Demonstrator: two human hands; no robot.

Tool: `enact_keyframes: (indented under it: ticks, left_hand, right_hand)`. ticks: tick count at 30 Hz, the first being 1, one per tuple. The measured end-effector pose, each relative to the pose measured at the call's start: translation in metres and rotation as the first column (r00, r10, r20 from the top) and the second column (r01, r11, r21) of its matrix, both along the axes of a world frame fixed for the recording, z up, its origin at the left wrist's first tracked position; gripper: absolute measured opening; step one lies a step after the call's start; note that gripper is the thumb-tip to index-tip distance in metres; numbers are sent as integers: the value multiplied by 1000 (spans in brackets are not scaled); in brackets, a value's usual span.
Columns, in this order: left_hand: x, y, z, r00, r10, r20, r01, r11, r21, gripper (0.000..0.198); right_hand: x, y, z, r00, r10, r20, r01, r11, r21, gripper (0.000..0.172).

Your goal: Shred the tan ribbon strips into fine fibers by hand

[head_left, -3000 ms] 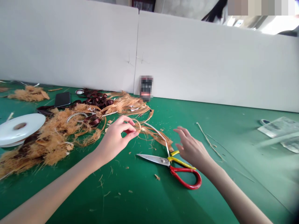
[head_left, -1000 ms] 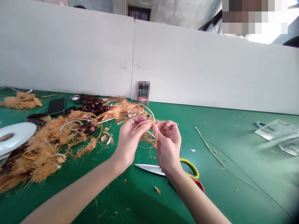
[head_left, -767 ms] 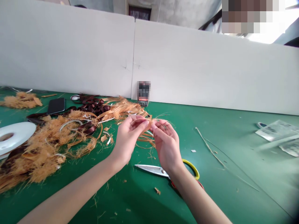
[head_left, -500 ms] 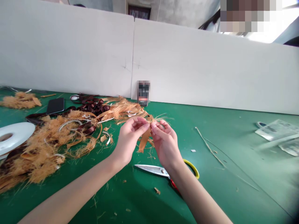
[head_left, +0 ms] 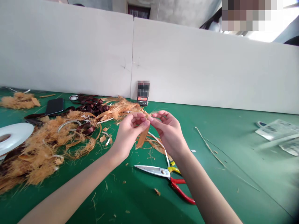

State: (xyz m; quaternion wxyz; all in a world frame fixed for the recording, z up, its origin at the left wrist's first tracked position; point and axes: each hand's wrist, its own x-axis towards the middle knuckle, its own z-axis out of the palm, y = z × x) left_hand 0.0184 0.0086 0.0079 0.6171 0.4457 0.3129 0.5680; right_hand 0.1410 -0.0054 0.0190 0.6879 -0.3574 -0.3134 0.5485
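A green-topped work table was recorded. An orange fibre tangle was heaped at left, with a white ribbon spool at the left edge. A black smartphone was placed upper left, red-and-yellow-handled scissors lower centre, and plastic sheets right.

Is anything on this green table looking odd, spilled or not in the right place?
Yes: a tangled heap of orange fibre spreads across the left of the green table top, and small fibre scraps lie loose near the scissors. It looks spilled, not arranged.
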Motion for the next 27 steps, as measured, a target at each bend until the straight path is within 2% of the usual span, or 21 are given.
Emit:
enact_keyframes:
  ticks: [5,9,12,14,18,27]
  left_hand:
    - [1,2,2,999,7,35,-7,1000,7,16]
    - [0,-1,7,994,-21,106,29,996,-80,13]
    - [-1,-1,9,988,-5,153,26,991,-133,12]
    - [-1,0,10,986,-2,168,26,990,-141,11]
    - [0,2,10,987,-5,161,28,989,-145,10]
    - [-9,2,19,970,-153,190,178,976,-123,9]
  right_hand:
    - [2,6,13,999,-9,32,8,1000,21,39]
    - [4,7,18,999,47,18,-47,999,26,33]
    - [8,7,19,984,139,109,-139,990,-6,29]
    - [10,6,19,961,191,202,-189,982,-32,34]
    - [13,6,16,940,146,309,-165,986,37,41]
    - [18,-1,28,918,184,352,-208,978,32,31]
